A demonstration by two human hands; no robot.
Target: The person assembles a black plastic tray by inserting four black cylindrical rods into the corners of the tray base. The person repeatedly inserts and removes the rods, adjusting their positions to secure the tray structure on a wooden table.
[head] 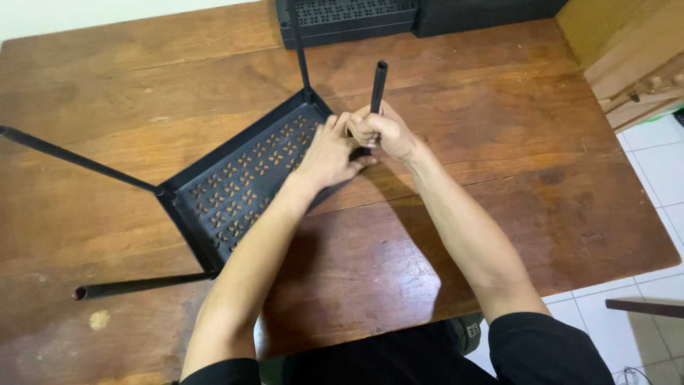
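Metal is what you are dealing with here: a black perforated shelf tray (239, 182) lying upside down on the wooden counter (499, 142), with thin black tube legs sticking out from its corners. Your right hand (385, 132) is closing in a full fist around the upright leg (378, 82) at the tray's near corner, gripping it low, close to where it is meeting the tray. Your left hand (329, 153) is lying mostly open, palm down, pressing on the tray just beside that fist, fingers (340, 127) curling toward the same corner.

Judging by its look, the tray is stiff and fairly light, so it is likely sliding easily on the smooth wood unless you are pinning it as you are doing now. The painted tube is probably slick and narrow, so a whole-fist hold near its base is giving you the best control. Three other legs (78, 160) are pointing away to the left of your hands and beyond them. More black shelf parts (356, 18) are sitting beyond your hands at the counter's far edge.
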